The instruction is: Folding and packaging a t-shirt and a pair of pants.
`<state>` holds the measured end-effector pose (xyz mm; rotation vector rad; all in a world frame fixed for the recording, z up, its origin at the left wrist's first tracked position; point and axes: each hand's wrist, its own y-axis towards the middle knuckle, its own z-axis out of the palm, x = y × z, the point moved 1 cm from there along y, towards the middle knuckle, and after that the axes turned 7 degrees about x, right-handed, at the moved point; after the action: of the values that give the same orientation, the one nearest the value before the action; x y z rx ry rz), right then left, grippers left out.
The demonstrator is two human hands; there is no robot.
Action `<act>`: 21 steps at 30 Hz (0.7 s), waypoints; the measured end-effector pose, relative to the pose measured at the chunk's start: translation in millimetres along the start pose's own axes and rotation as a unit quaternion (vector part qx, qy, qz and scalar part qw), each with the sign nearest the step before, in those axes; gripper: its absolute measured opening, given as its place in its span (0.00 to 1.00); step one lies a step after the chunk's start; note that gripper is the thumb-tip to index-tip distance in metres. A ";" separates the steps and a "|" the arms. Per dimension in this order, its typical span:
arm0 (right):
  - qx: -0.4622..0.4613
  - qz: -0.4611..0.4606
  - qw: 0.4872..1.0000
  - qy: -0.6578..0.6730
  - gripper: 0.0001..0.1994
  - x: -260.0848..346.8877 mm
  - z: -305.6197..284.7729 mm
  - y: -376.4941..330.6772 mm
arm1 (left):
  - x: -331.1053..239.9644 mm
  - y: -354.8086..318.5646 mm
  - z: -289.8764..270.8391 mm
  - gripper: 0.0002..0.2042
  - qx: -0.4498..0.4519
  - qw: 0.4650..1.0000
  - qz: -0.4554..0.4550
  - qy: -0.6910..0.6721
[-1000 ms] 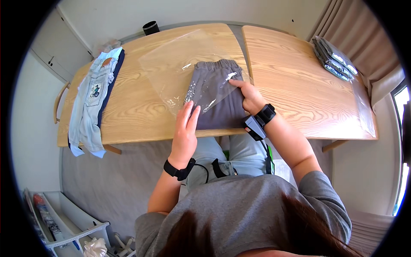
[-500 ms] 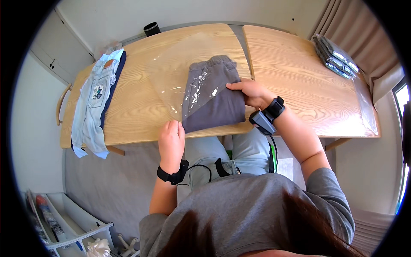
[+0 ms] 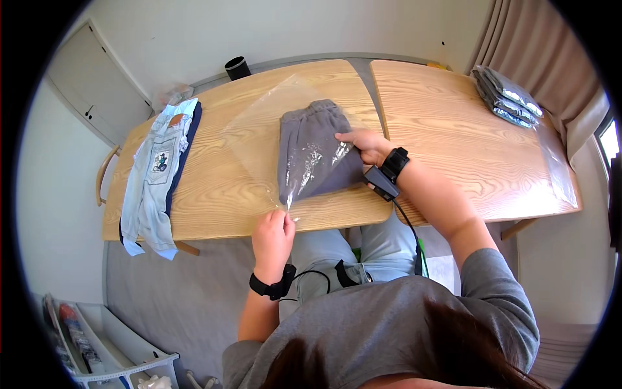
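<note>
While the left hand (image 3: pixel 272 236) pinches the near corner of the clear plastic bag (image 3: pixel 272 129) shut-fingered, the right hand (image 3: pixel 366 144) presses loosely curled on the folded grey garment (image 3: pixel 311 152) lying mid-bench (image 3: pixel 214 194).

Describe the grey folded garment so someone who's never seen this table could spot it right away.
Start at the left wooden table; near its front edge lies a clear plastic bag. The grey folded garment sits partly inside that bag, with the right hand on it and the left hand pinching the bag's corner. It is plain dark grey, unlike the pale blue clothes at the table's left end.
</note>
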<state>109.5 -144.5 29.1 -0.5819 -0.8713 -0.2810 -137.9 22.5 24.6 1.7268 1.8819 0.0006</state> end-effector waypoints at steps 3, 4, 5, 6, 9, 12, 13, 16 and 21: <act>-0.092 -0.044 0.991 0.091 0.15 -7.8 10.8 4.0 | -7.3 1.2 4.7 0.06 -0.024 0.999 0.023 0.002; -0.093 -0.043 0.991 0.091 0.15 -10.6 13.5 4.6 | -10.0 1.5 5.5 0.06 -0.024 0.999 0.022 0.002; -0.118 -0.084 0.986 0.079 0.14 -12.7 17.8 5.1 | -12.4 2.7 5.2 0.06 -0.030 0.999 0.028 0.000; -0.142 -0.124 0.980 0.068 0.14 -14.9 21.9 4.9 | -15.1 3.7 4.7 0.06 -0.037 0.999 0.033 -0.003; -0.149 -0.189 0.969 0.063 0.15 -17.7 36.7 -4.2 | -24.9 4.5 4.9 0.06 -0.044 0.998 0.046 -0.007; -0.239 -0.153 0.956 0.081 0.15 -18.5 30.5 0.0 | -36.4 7.8 9.2 0.07 -0.058 0.994 0.087 -0.016; -0.238 -0.152 0.956 0.079 0.15 -20.9 29.9 -0.4 | -42.3 8.2 9.7 0.07 -0.060 0.993 0.094 -0.024; -0.195 -0.248 0.942 0.116 0.15 -23.7 37.2 -1.0 | -46.6 5.6 11.5 0.07 -0.056 0.993 0.097 -0.043; -0.120 -0.190 0.949 0.219 0.15 -25.0 47.8 -19.0 | -43.5 2.8 1.2 0.06 -0.046 0.991 0.060 -0.112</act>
<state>54.9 -132.0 40.4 -0.5441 -0.5117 -0.8446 -135.0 -17.2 42.4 1.6993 1.5915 -0.0571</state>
